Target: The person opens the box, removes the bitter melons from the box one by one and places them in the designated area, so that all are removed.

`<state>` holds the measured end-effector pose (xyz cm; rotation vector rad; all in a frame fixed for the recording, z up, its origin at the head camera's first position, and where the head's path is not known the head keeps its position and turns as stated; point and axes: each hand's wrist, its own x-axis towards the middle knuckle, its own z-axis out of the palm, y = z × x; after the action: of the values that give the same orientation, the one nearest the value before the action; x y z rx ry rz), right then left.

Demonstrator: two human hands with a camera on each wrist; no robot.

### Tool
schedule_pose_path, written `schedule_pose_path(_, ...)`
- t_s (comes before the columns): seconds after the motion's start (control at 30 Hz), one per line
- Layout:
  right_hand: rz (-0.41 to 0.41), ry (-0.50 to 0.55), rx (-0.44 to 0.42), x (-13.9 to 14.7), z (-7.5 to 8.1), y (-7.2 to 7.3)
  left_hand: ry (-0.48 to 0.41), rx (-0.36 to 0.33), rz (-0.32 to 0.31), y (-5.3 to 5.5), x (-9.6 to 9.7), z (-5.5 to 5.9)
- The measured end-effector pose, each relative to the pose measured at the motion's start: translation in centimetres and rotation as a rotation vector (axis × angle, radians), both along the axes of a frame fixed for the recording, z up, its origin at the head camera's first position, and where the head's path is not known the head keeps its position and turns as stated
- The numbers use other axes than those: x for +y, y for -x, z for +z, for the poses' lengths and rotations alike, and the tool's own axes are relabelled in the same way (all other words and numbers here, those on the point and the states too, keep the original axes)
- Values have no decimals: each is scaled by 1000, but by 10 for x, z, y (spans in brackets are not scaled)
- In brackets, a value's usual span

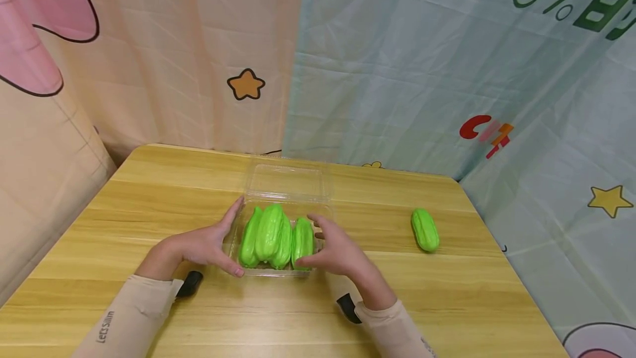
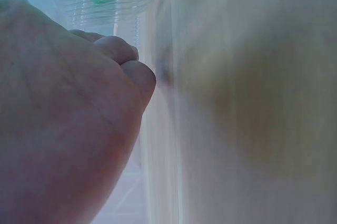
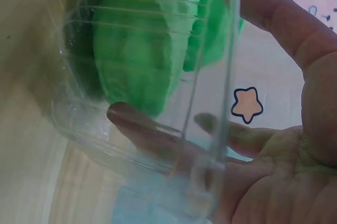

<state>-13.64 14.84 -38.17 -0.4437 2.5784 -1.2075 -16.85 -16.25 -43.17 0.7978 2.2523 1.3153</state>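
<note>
A clear plastic clamshell box (image 1: 278, 273) stands on the table, its clear lid (image 1: 288, 181) folded back behind it. Several bright green ridged vegetables, like bitter melons, lie side by side in the box, one of them a plump one (image 1: 270, 232). At the box's left side is my left hand (image 1: 211, 242), thumb and fingers spread. My right hand (image 1: 335, 247) spans the right side, its thumb over the rightmost green vegetable (image 1: 301, 242). Through the clear plastic in the right wrist view, fingers (image 3: 152, 139) show extended along the wall. Whether either hand touches the box firmly is unclear.
One more green vegetable (image 1: 425, 230) lies apart on the wooden table (image 1: 367, 225), to the right. Printed curtains (image 1: 372, 70) hang behind the table and along its sides. Black straps (image 1: 190, 283) show at both wrists.
</note>
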Motion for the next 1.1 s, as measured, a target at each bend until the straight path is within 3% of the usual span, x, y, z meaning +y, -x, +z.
schedule_pose_path(0.43, -22, -130, 69, -8, -8, -1, 3, -1, 0, 0, 2, 1)
schedule_pose_path(1.1, 24, -158, 88, -13, -13, 0, -11, -3, -3, -1, 3, 0)
